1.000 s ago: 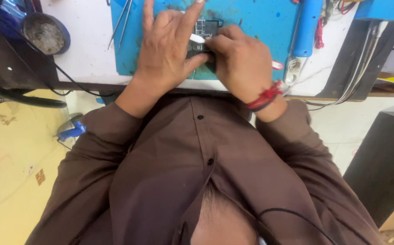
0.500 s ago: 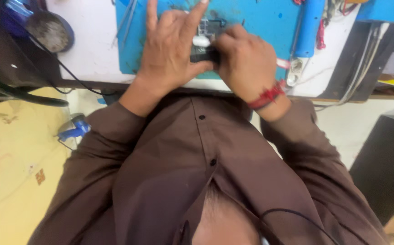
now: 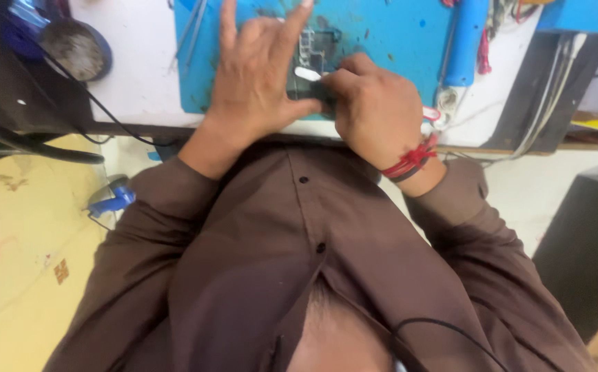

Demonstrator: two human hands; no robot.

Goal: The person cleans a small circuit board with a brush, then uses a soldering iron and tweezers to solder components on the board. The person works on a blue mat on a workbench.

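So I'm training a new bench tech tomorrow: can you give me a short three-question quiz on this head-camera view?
1. True or false: the left hand lies on the blue mat with fingers spread.
2. What does the right hand pinch at its fingertips? A) a small white tool B) a yellow sponge C) a hammer
3. Fill in: the right wrist wears a ____ thread band.

Key: 1 true. 2 A, the small white tool, its tip over the small dark device between the hands. 3 red.
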